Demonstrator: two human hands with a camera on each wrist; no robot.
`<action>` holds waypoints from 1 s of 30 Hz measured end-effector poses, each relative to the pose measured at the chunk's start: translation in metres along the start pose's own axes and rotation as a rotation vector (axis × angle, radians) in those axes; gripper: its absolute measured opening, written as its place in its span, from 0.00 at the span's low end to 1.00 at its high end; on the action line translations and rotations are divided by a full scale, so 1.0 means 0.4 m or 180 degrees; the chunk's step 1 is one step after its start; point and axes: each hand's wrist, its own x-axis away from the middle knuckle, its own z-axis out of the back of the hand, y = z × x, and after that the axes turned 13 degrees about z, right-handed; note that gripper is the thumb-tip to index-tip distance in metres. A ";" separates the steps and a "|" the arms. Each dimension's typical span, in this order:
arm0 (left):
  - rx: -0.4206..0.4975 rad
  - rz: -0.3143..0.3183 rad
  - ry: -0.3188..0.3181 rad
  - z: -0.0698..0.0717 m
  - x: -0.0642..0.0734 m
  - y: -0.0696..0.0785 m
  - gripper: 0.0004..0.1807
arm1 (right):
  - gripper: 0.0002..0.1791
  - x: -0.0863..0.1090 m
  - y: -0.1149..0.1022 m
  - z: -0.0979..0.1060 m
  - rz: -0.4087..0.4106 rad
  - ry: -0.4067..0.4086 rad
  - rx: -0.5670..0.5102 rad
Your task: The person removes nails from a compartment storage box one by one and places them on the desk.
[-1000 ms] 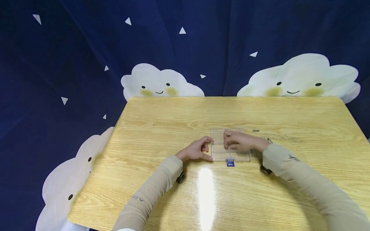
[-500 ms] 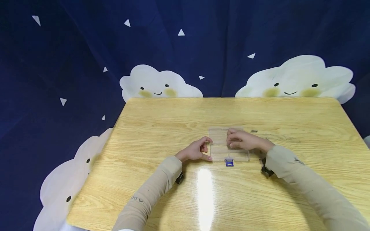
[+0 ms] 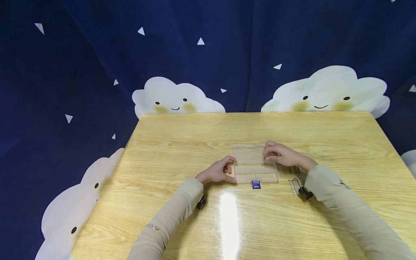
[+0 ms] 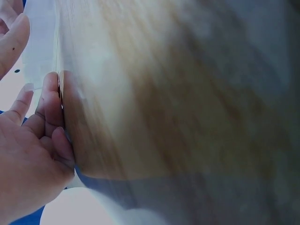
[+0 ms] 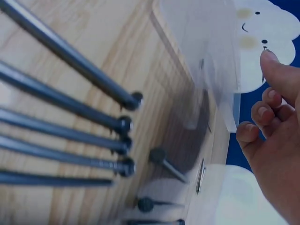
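A clear plastic box (image 3: 243, 172) lies with its lid (image 3: 247, 153) folded back and a blue latch (image 3: 256, 185) at its front. My left hand (image 3: 219, 171) holds its left side, thumb at the front corner and index finger by the hinge. Above the right part of the lid, my right hand (image 3: 282, 154) has thumb and index finger together. A nail (image 5: 263, 77), thin and metallic, shows at that thumb tip in the right wrist view. My left hand (image 4: 33, 159) appears at the box's edge in the left wrist view.
Several nails (image 3: 294, 186) lie right of the box, beside the black camera (image 3: 305, 193) on my right wrist. More nails (image 3: 294, 169) lie under the right forearm. A dark blue curtain (image 3: 182, 54) with clouds hangs behind the wooden table (image 3: 182, 133).
My right hand has moved right, from over the middle of the box to the lid's right side. My left hand stays at the box. The nails near the right wrist have come into sight.
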 end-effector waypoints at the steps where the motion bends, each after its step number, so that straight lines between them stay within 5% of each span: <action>1: -0.0004 0.0001 0.0003 0.001 0.002 0.002 0.29 | 0.04 0.003 0.000 0.004 -0.0014 0.0026 -0.0008; 5: -0.0015 -0.0001 0.0013 0.000 0.004 -0.001 0.29 | 0.05 0.017 0.006 0.015 0.0003 0.0155 0.0049; 12: -0.0114 0.0066 0.0057 -0.019 -0.061 -0.088 0.33 | 0.08 0.031 0.002 0.044 0.0083 0.0333 0.0214; 30: -0.0155 0.0110 0.0076 -0.018 -0.061 -0.087 0.33 | 0.05 0.094 0.050 0.090 -0.0732 0.0318 0.0299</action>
